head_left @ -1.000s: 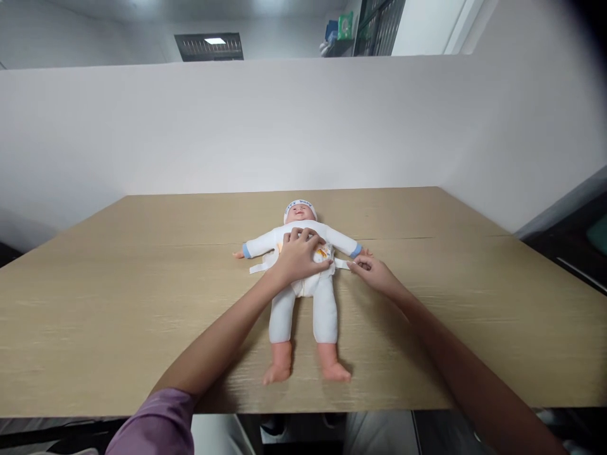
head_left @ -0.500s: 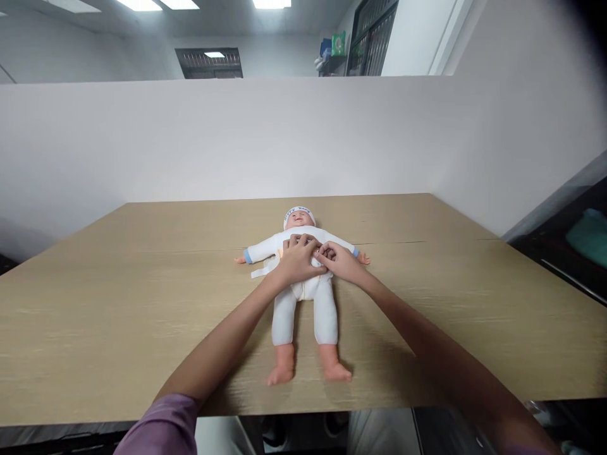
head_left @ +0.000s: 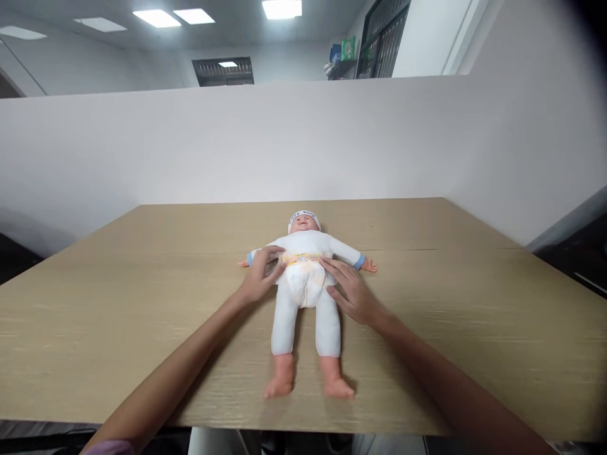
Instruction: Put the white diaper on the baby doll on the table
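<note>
A doll (head_left: 303, 242) lies on its back in the middle of the frame, on a wood-coloured desk (head_left: 142, 309), its head toward the top and its bare feet toward the bottom. It wears a white suit with blue cuffs and a white cap (head_left: 304, 215) with dark lettering. A white diaper (head_left: 306, 287) wraps its hips over the suit, with a yellow-orange printed band across the waist at the centre of the frame.

The left hand (head_left: 260, 273) is open at the diaper's left edge in the frame, thumb and fingers apart, the thumb tip against its side. The right hand (head_left: 353, 292) is open too, on the other side, its fingers stretched toward the centre, with the upper fingertips resting on the end of the waistband and the thumb near the top of the doll's leg.

Behind the desk, a pale partition (head_left: 284, 142) spans the frame. Above it, at the upper right of centre, a green pack (head_left: 348, 48) stands on a dark shelf (head_left: 342, 68) beside a blue item (head_left: 335, 52); what the pack contains cannot be told. Bright ceiling lights (head_left: 281, 9) show along the top.
</note>
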Demonstrator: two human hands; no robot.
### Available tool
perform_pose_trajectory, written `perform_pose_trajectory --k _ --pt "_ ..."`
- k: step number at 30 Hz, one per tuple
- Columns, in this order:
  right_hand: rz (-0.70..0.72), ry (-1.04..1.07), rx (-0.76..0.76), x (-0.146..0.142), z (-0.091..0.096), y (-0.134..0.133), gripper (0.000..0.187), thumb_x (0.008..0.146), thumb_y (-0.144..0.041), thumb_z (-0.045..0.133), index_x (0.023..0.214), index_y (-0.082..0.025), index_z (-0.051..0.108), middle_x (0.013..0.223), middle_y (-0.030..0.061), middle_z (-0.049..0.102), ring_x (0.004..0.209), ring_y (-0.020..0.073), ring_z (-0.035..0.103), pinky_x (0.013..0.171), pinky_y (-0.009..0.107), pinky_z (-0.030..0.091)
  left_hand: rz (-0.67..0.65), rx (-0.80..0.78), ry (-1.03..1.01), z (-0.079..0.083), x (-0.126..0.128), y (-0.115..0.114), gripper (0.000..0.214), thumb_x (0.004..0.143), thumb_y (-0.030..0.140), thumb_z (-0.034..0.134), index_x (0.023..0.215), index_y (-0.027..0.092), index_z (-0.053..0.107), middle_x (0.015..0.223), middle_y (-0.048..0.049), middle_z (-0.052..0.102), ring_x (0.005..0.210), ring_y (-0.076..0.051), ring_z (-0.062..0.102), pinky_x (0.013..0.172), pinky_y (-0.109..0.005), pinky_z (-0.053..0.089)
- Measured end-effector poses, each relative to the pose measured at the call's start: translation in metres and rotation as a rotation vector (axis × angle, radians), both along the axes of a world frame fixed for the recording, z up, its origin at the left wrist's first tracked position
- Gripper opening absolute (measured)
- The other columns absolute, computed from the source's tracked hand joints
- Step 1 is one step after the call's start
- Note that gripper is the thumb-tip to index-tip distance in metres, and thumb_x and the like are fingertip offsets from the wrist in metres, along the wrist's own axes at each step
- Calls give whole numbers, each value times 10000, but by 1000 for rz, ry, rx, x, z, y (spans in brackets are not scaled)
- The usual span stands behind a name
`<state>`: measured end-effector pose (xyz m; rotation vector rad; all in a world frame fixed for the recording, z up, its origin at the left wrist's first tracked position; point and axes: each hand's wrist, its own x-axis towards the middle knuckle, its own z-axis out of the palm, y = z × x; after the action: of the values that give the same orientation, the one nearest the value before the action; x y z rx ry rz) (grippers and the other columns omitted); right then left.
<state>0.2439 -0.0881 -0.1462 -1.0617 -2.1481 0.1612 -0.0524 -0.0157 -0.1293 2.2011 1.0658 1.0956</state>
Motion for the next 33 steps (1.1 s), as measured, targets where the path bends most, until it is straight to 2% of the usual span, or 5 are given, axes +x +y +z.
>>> perform_pose_trajectory --k 7,11,14,23,33 --pt "-119 44 131 -28 26 -3 337 1046 -305 509 1374 -253 573 1339 99 648 1285 295 571 1090 482 441 264 14 345 -31 -38 1 233 925 416 619 1002 196 606 1049 -113 669 1056 -317 576 1031 -509 417" --pt "-121 -26 106 -66 52 9 94 1016 -299 569 1063 -227 607 1047 67 682 1020 261 625 927 416 464 326 -21 319 -36 -33 1 207 875 400 676 891 208 599 983 -107 664 1076 -331 556 1036 -504 386" --pt "-160 -139 7 -91 62 27 136 971 -351 635 990 -228 580 1002 54 666 956 251 606 868 382 450 350 -87 261 -38 -35 3 212 850 395 699 821 207 605 953 -111 675 1047 -324 571 967 -455 419" --pt "-321 -233 -210 -107 55 57 252 801 -346 749 936 -231 570 945 22 660 913 232 588 764 325 372 250 -270 -92 -23 -37 7 358 942 463 490 735 197 608 711 -11 601 702 -188 546 687 -298 404" --pt "-290 -150 -263 -105 59 53 220 856 -395 721 903 -239 573 942 10 671 921 216 605 738 304 375 42 -296 -316 1 16 5 298 914 425 555 729 191 558 704 25 514 685 -151 476 655 -283 373"
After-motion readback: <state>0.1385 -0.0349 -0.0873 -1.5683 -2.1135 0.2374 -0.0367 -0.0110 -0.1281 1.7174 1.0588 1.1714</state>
